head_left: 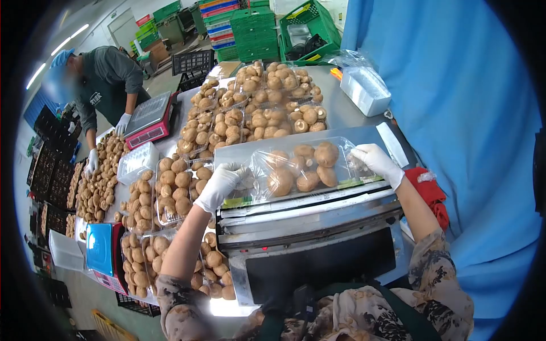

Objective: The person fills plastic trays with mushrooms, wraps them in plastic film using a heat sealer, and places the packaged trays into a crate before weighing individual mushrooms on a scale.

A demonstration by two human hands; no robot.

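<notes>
A clear tray of brown mushrooms (307,181), covered in see-through film, sits on the wrapping machine (310,215) in front of me. My left hand (223,183), in a white glove, is closed on the film (259,170) at the tray's left end. At the other end my right hand (376,163), also gloved, has its fingers closed on the film beside the tray. Glare on the plastic hides the exact fingertip contact. Green-printed film shows along the front edge of the pack.
Several filled mushroom trays (268,122) stand beyond the machine and to its left. Empty clear trays (365,91) are stacked at the back right. A co-worker (111,85) handles loose mushrooms (103,184) near a red scale (149,126). A blue curtain (449,102) hangs on the right.
</notes>
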